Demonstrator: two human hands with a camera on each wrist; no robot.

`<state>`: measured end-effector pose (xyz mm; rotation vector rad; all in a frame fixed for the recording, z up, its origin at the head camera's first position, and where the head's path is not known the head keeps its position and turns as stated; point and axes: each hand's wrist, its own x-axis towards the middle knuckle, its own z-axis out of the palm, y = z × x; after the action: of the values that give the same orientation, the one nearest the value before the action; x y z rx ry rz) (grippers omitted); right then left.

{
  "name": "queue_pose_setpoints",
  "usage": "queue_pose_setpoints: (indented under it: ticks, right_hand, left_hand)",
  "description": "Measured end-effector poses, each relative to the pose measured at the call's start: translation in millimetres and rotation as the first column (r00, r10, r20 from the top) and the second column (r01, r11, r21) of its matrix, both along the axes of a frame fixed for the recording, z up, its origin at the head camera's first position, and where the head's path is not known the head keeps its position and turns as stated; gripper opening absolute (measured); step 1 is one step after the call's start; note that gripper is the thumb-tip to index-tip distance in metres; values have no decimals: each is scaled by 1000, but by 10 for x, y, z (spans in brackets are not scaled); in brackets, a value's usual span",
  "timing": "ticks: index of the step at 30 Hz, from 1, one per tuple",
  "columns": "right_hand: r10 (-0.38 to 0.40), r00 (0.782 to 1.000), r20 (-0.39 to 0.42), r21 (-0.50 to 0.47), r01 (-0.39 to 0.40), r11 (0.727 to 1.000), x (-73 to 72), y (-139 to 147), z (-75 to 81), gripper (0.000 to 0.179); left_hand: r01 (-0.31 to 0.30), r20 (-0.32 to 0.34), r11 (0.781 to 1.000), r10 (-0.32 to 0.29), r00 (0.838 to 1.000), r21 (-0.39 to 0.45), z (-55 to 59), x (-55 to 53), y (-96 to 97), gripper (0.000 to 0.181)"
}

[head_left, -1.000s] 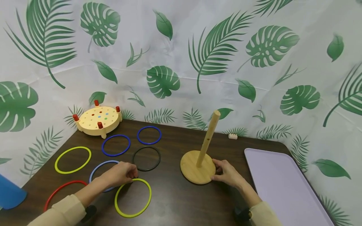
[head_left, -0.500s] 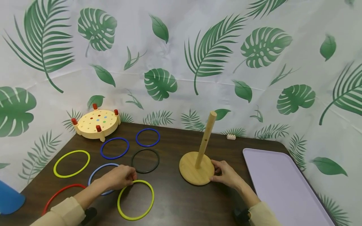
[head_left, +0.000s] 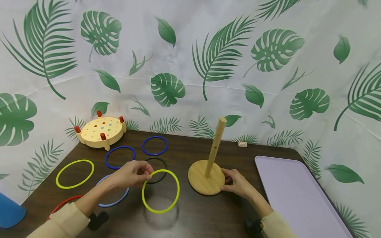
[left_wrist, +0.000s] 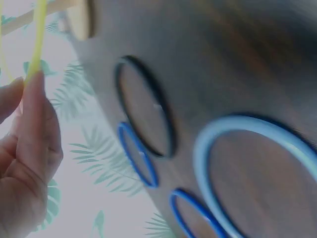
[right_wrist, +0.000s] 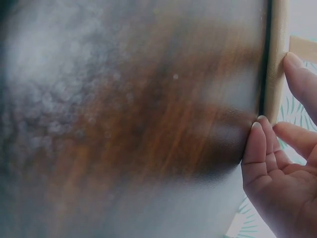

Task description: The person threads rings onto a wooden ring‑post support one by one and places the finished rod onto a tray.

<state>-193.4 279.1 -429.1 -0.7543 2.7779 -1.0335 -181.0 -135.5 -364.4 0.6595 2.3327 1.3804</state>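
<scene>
My left hand (head_left: 132, 173) pinches the upper left edge of a yellow ring (head_left: 160, 212) between thumb and fingers. The ring hangs tilted above the table, its shadow below it. In the left wrist view, the fingertips hold the blurred yellow ring (left_wrist: 37, 47) at the upper left. A wooden peg stand, with a round base (head_left: 197, 180) and an upright peg (head_left: 215, 147), stands right of that ring. My right hand (head_left: 239, 183) grips the base's right edge, thumb nearer me. In the right wrist view, its fingertips touch the base's rim (right_wrist: 275, 74).
A black ring (head_left: 166, 164), a light blue ring (head_left: 110, 205), two dark blue rings (head_left: 155, 137), another yellow ring (head_left: 78, 160) and a red ring (head_left: 63, 203) lie at left. A pegboard (head_left: 101, 130) stands behind them. A lilac tray (head_left: 294, 195) lies at right.
My left hand has lifted the yellow ring off the table and carried it right and away from me, toward the peg stand. The right hand stays at the base.
</scene>
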Motion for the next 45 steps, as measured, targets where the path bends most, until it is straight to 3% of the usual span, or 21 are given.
queue_pose_setpoints:
  ticks: [10,17,23,34,39,45]
  right_hand:
    - [-8,1000,-3,2,8,1000,6,8,-4,69]
    - [-10,1000,-7,8,10,1000,19,15,-6,68]
    - [30,1000,8,-27,-30,999,1,19,0,66]
    - [79,997,1,-50,-79,996,-42,10,1,59]
    - [75,997,15,-51,-74,996,-47,-3,10,59]
    - [36,998,43,-25,-35,999,-40,-30,55,61]
  left_hand:
    - [-139,104,968,119,987,207,366,-52,246,28]
    - [-229,135,915,194,972,333,587,-117,500,33]
    - [-242,189,862,174,967,446,730,-147,739,32]
    - [-237,236,797,122,964,556,849,-263,1118,32]
    - [-261,296,770,98,950,582,855,-329,1254,31]
    - [-311,361,749,103,927,585,779,-396,1375,29]
